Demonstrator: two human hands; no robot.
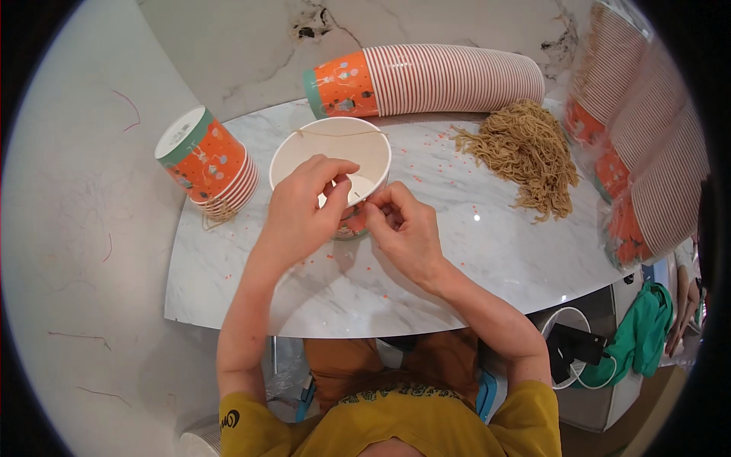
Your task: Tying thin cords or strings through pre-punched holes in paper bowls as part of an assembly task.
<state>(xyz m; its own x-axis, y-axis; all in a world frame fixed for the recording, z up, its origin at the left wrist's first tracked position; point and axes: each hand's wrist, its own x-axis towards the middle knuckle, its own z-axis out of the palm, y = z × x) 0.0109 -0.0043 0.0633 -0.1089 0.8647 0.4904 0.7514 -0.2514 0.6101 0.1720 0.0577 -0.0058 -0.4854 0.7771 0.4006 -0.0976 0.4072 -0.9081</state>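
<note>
A large paper cup (pixel 283 156), white inside with an orange patterned outside, stands upright on the table in front of me. A thin tan cord (pixel 335 135) stretches across its mouth near the far rim. Over the cup's near left rim, my left hand (pixel 308 198) has its fingers curled and its thumb drawn close to them above the opening. Against the outer right wall, just below the rim, my right hand (pixel 405 232) pinches with thumb and forefinger. Whatever lies between the fingertips of either hand is too small or hidden to make out.
A short stack of cups (pixel 209 164) stands bottom-up at left, cord hanging at its base. A long cup stack (pixel 449 80) lies at the back beside a tan cord heap (pixel 533 156). Bagged cups (pixel 647 152) fill the right side. Orange specks dot the marbled table (pixel 495 251).
</note>
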